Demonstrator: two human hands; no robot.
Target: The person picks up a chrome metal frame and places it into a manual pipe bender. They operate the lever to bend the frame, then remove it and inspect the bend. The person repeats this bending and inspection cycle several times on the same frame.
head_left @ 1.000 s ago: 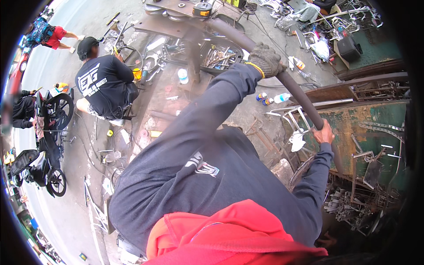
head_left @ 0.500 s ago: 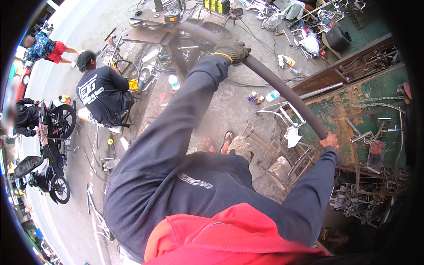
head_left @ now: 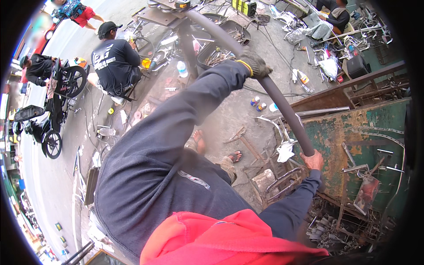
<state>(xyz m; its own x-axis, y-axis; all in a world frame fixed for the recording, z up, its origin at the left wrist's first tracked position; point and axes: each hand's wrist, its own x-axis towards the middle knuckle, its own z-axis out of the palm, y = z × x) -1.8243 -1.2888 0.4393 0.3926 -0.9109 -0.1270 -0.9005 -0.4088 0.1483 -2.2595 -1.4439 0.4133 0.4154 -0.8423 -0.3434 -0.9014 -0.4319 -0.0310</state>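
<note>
A long, dull brown pipe (head_left: 289,115) slants from a metal stand (head_left: 164,17) at the top towards my right side. My left hand (head_left: 256,66), in a dark knitted glove with a yellow cuff edge, wraps around the pipe near its middle. Bare, my right hand (head_left: 312,160) grips the lower end, by the edge of a worn green bench (head_left: 338,145). Flat plates and rounds sit on top of the stand, where the pipe's far end meets it; a tape measure (head_left: 182,5) lies there too.
Metal frames (head_left: 282,183), a white bracket (head_left: 286,151) and small bottles (head_left: 261,107) stand near my feet. One person (head_left: 115,62) sits at the left, near a motorcycle (head_left: 55,106); another (head_left: 338,20) sits at the far right. Cables and scrap parts litter the ground.
The pipe's lower end has swung nearer to my body, both hands still around it. My feet have shifted, and the whole view has turned somewhat.
</note>
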